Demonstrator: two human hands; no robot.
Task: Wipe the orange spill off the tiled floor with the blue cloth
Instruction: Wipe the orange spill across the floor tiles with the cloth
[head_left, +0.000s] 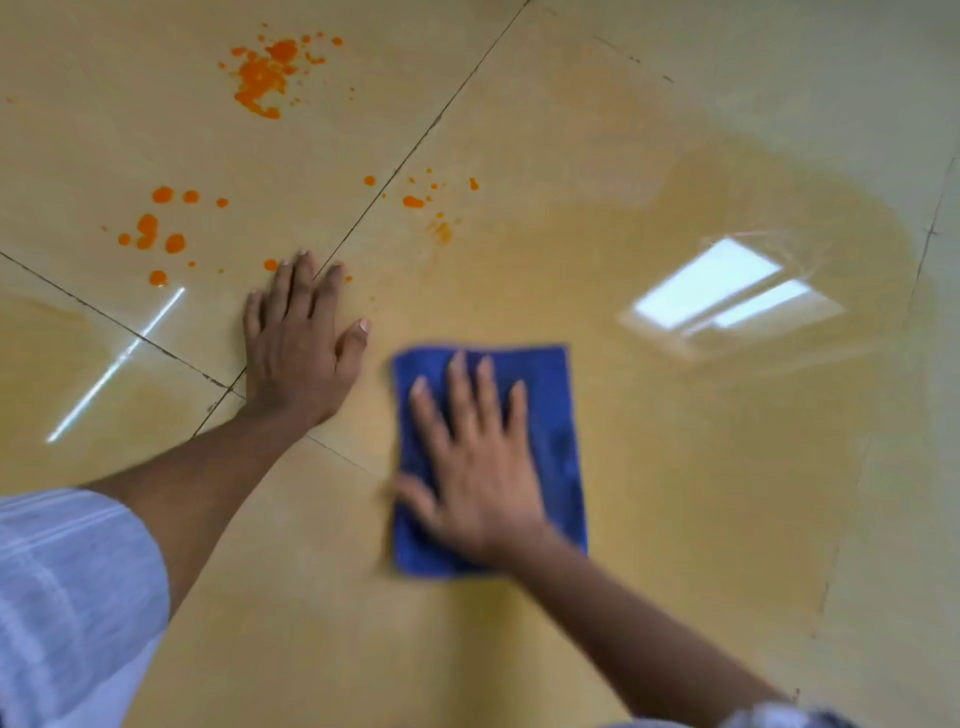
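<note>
A folded blue cloth (550, 415) lies flat on the glossy beige tiled floor (675, 519). My right hand (478, 457) presses down on it with fingers spread, blurred by motion. My left hand (301, 343) rests palm-down on the floor to the left of the cloth, fingers apart, holding nothing. Orange spill shows in three places: a big splatter (262, 78) at the top left, round drops (156, 234) left of my left hand, and small drops (421, 200) above the cloth. A faint orange smear (441, 231) sits below those small drops.
A wet yellowish film (727, 218) spreads over the tiles to the right, with a bright window reflection (727, 291) in it. Dark grout lines (415, 150) cross the floor. My pale sleeve (62, 597) fills the lower left corner.
</note>
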